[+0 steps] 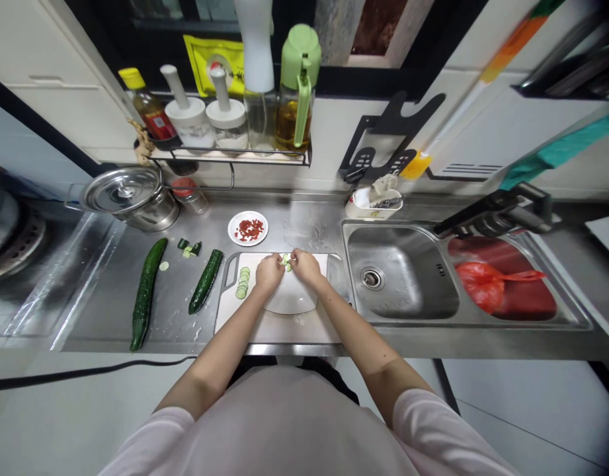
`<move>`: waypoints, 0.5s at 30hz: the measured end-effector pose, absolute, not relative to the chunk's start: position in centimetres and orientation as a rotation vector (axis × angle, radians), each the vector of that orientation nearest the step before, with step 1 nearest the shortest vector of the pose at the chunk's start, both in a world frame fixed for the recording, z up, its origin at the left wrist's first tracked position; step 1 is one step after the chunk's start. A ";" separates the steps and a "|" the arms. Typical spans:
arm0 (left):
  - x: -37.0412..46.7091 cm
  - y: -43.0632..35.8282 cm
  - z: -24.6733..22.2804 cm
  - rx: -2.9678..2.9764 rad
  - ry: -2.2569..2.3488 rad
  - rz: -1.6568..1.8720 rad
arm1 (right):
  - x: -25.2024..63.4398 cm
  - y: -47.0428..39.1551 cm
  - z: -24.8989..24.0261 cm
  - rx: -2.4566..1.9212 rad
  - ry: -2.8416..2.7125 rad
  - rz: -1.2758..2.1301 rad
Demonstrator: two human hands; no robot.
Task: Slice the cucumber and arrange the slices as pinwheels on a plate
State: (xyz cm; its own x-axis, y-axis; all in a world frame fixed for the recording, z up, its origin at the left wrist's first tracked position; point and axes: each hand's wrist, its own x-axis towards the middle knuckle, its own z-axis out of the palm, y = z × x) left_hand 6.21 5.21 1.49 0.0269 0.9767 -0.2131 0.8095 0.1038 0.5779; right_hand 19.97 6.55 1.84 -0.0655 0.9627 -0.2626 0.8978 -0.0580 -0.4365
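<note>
My left hand and my right hand meet over the far part of a white plate, fingers pinched on small pale-green cucumber slices. The plate rests on a cutting board with grey handles. Left of my left hand, an overlapping row of cucumber slices lies on the board. Farther left on the counter are a cut cucumber, a long whole cucumber and some cucumber end pieces. The fingertips partly hide the slices between them.
Behind the board sits a small plate of chopped red pieces. A steel pot and a jar stand at back left, below a rack of seasonings. To the right is a double sink, with a red bag in its right basin.
</note>
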 end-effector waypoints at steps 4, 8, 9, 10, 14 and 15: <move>6.3 5.1 1.7 1.824 1.839 0.293 | 19.9 6.7 2.2 -2.051 -2.107 0.755; 6.1 5.0 1.9 1.856 1.846 0.267 | 20.1 6.4 2.6 -2.062 -2.123 0.739; 6.0 5.0 1.9 1.851 1.846 0.267 | 20.2 6.2 2.8 -2.068 -2.124 0.729; 5.9 5.0 2.0 1.846 1.845 0.271 | 20.3 6.0 2.9 -2.082 -2.121 0.717; 6.1 5.5 2.1 1.829 1.850 0.282 | 20.5 5.3 3.3 -2.207 -2.078 0.692; 6.2 5.6 2.0 1.829 1.853 0.275 | 20.5 5.2 3.3 -2.243 -2.068 0.695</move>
